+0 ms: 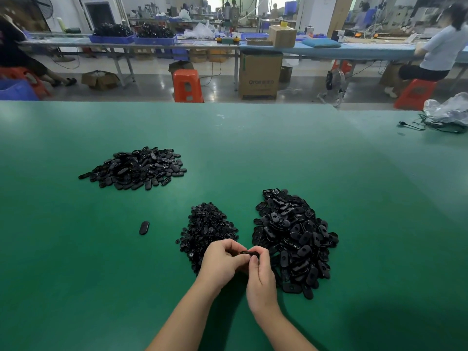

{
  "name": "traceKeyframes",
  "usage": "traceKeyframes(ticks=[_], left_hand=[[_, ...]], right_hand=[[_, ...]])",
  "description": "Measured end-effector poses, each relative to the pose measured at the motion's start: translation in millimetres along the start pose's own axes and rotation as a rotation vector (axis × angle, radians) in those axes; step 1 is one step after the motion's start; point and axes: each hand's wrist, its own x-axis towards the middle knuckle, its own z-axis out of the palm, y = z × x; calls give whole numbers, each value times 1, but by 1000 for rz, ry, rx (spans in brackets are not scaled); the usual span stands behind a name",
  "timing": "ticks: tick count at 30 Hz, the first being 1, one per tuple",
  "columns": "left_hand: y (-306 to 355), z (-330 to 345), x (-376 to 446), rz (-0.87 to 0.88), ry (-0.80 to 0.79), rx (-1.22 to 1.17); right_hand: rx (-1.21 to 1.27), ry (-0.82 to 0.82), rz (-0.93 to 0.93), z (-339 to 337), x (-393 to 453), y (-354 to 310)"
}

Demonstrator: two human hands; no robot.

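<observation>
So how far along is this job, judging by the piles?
Probably done: the far-left pile of oval pieces, with one loose piece nearer. In hand: the left hand and right hand pinch one black piece together. Left: the small-parts pile and the large pile of oval shells beside them, so much likely remains.

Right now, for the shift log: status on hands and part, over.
Left hand and right hand pinching one black oval part. Small-piece pile left, shell pile right. Nothing blocking.
</observation>
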Motion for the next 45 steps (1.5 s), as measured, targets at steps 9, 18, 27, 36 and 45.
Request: traceKeyframes(ticks=[9, 18, 27, 36, 45], left_hand=[[1, -12, 4, 22, 33, 166], [-6, -6, 3, -6, 49, 205], [-8, 3, 1, 36, 105, 273], [-10, 9, -2, 46, 128, 257], [-19, 1, 4, 63, 58, 238]], right_hand=[[-18, -30, -2, 2, 3, 2], [-13, -31, -3, 2, 5, 7], [15, -27, 22, -1, 6, 5], [53, -20, 47, -2, 7, 6], [26, -8, 5, 0, 6, 7]])
